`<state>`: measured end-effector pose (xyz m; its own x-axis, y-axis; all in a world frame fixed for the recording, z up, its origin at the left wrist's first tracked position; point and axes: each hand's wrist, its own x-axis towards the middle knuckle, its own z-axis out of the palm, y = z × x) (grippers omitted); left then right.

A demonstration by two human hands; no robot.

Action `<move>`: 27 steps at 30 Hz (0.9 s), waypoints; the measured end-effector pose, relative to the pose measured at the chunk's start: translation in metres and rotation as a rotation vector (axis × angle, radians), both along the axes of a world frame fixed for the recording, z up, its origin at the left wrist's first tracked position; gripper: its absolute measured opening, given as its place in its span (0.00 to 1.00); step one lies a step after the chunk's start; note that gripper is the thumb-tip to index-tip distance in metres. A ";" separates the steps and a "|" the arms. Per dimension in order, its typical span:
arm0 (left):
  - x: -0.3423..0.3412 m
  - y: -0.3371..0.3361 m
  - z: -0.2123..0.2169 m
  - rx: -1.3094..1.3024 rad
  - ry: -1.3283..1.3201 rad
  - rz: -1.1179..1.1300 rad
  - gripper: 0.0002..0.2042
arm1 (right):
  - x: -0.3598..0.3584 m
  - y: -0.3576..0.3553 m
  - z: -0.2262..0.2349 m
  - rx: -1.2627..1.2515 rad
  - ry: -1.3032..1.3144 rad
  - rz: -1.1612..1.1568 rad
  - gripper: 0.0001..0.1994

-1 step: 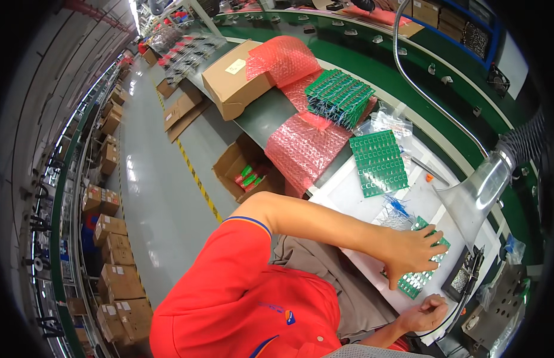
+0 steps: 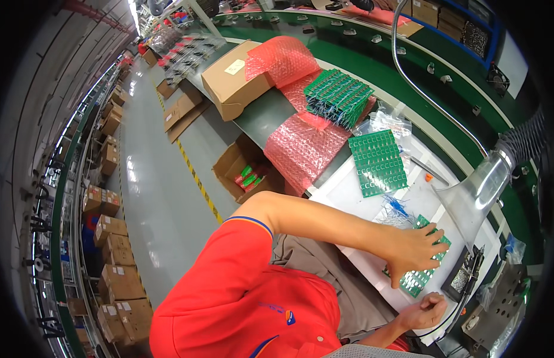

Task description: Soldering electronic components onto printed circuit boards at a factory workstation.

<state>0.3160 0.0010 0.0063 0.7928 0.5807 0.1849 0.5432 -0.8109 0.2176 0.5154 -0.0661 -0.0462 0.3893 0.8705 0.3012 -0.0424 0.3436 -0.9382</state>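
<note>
My left hand (image 2: 415,249) lies palm down on a green circuit board panel (image 2: 417,282), its fingers spread across it and covering the middle. Close to the table's near right edge is my right hand (image 2: 425,311), fingers curled together; whatever may be inside them is hidden. Beyond my left hand lies a second green circuit board panel (image 2: 379,163), flat on the white work surface (image 2: 372,262). Between the two panels sits a small bunch of blue and white wires (image 2: 397,207). To the right of my left hand is a black tray (image 2: 463,275) of small silvery bits.
A clear funnel-shaped hood (image 2: 477,194) on a ribbed hose overhangs the right side. Stacked wired boards (image 2: 338,97) rest on pink bubble wrap (image 2: 303,149) at the back, beside a cardboard box (image 2: 237,80). A green conveyor (image 2: 444,98) curves behind. An open carton (image 2: 229,170) stands lower left.
</note>
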 end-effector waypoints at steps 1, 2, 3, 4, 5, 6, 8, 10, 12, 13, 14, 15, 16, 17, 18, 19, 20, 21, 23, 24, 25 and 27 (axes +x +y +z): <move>0.003 0.007 -0.002 -0.016 0.016 0.005 0.46 | 0.001 0.001 -0.002 0.012 0.064 0.009 0.20; 0.005 0.014 -0.005 -0.028 0.037 0.011 0.46 | 0.001 0.002 -0.003 0.000 0.084 0.008 0.20; 0.006 0.021 -0.007 -0.058 0.032 0.012 0.46 | 0.001 0.003 -0.003 -0.011 0.102 0.008 0.21; 0.007 0.028 -0.010 -0.080 0.033 0.011 0.46 | 0.002 0.004 -0.003 -0.019 0.139 0.002 0.21; 0.008 0.034 -0.012 -0.101 0.035 0.011 0.46 | 0.002 0.003 -0.002 -0.032 0.120 0.012 0.21; 0.008 0.038 -0.015 -0.122 0.032 0.011 0.46 | 0.002 0.003 -0.001 -0.048 0.118 0.017 0.21; 0.006 0.042 -0.020 -0.109 0.026 0.011 0.47 | 0.002 0.003 0.001 -0.064 0.113 0.031 0.21; 0.003 0.043 -0.023 -0.092 0.003 -0.006 0.47 | 0.002 0.004 0.001 -0.069 0.126 0.045 0.22; -0.003 0.037 -0.023 -0.014 -0.065 0.000 0.47 | 0.002 0.004 0.001 -0.066 0.100 0.053 0.22; -0.007 0.034 -0.022 0.017 -0.052 0.007 0.47 | 0.002 0.004 0.001 -0.071 0.112 0.054 0.22; -0.011 0.030 -0.019 0.006 -0.131 0.008 0.45 | 0.002 0.004 0.001 -0.068 0.086 0.058 0.22; -0.017 0.027 -0.016 -0.015 -0.171 0.012 0.43 | 0.002 0.004 0.001 -0.070 0.078 0.058 0.22; -0.024 0.024 -0.012 -0.027 -0.222 0.010 0.41 | 0.003 0.004 0.000 -0.077 0.087 0.053 0.22; -0.034 0.021 -0.009 -0.028 -0.227 0.035 0.38 | 0.003 0.004 0.000 -0.074 0.069 0.057 0.22; -0.046 0.019 -0.005 -0.019 -0.244 0.057 0.35 | 0.003 0.004 0.000 -0.075 0.068 0.057 0.22; -0.058 0.017 -0.001 0.003 -0.274 0.076 0.32 | 0.003 0.004 0.000 -0.080 0.083 0.060 0.22; -0.071 0.016 0.003 0.021 -0.282 0.110 0.30 | 0.003 0.004 0.000 -0.075 0.060 0.063 0.22; -0.085 0.016 0.006 0.052 -0.304 0.140 0.28 | 0.004 0.005 -0.001 -0.075 0.053 0.069 0.22; -0.116 0.015 0.012 0.094 -0.293 0.244 0.26 | 0.004 0.005 -0.001 -0.077 0.038 0.073 0.22; -0.132 0.015 0.014 0.116 -0.275 0.307 0.25 | 0.004 0.005 -0.002 -0.080 0.031 0.068 0.22; -0.147 0.016 0.016 0.148 -0.235 0.384 0.25 | 0.004 0.006 -0.002 -0.088 0.038 0.060 0.22; -0.172 0.013 0.015 0.211 -0.202 0.509 0.24 | 0.005 0.006 -0.002 -0.082 0.009 0.061 0.22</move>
<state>0.1439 0.0141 0.0215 0.3607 0.8137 0.4558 0.8404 -0.4955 0.2196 0.5201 -0.0601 -0.0485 0.3370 0.9143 0.2246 -0.0690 0.2619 -0.9626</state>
